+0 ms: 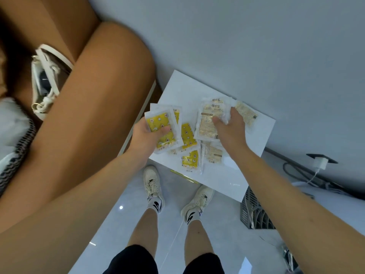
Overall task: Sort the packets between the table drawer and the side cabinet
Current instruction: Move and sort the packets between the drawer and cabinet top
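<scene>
- Nearest the lens, two bare forearms run up from the bottom edge toward a white desk (pixel 256 131), with sneakers and a glossy floor (pixel 122 224) below them.
- Left hand (pixel 147 135): fingers curled round a small stack of yellow packets (pixel 161 126), thumb pressed on the top one; the stack is lifted a little at the desk's left edge.
- Right hand (pixel 230 126): fingers and thumb pinch a bundle of pale packets (pixel 207 123) near the middle of the desk; whether the bundle is clear of the surface I cannot tell.
- Loose packets lie between and under the hands: two more yellow ones (pixel 188 136) and (pixel 190 160), a pale one (pixel 213 154) beside them, and another pale one (pixel 246 115) just past the right fingers.
- Step in hand, as I judge it: separating by kind, yellow gathered on the left and pale on the right, with neither group stowed yet.
- Next move probably calls for collecting the loose packets into the matching stack without loosening either grip, then carrying each stack to its place.
- No open drawer or side cabinet can be made out, so which kind goes where cannot be told.
- Further out: a brown sofa arm (pixel 94 115) at left with a white bag (pixel 47 82) behind it, and a charger (pixel 321 163) with cables at right.
</scene>
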Available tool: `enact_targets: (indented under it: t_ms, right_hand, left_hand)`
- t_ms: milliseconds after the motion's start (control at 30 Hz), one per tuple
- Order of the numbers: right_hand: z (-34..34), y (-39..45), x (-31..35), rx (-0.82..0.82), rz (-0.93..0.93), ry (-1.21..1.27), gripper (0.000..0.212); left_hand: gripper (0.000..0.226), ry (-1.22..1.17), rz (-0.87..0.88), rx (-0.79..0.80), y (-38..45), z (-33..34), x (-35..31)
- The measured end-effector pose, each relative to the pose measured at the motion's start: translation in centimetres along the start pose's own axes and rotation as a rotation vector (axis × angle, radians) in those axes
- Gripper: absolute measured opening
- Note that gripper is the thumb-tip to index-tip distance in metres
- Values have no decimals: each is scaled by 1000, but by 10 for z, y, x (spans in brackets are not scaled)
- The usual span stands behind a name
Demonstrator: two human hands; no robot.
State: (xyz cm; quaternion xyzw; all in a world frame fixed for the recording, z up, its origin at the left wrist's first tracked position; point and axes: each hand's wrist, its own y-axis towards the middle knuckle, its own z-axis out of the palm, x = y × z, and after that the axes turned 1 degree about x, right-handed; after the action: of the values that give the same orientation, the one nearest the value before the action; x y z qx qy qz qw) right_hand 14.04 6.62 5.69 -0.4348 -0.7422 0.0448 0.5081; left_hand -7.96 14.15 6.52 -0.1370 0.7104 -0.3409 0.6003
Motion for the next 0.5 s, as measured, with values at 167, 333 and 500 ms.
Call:
enact_targets:
  t_ms: [167,333,500]
  right_hand:
    - [-26,-45,55,62,6,59,53]
    - [-56,-122,167,177,-109,92,24]
    - [-95,-194,241,277,-245,98,24]
  left_hand:
    - [35,-32,42,-12,-63,-21,-69]
    - [33,-58,60,-56,-151,-50,-143]
    - [31,-107,108,-146,-248,-75,-196]
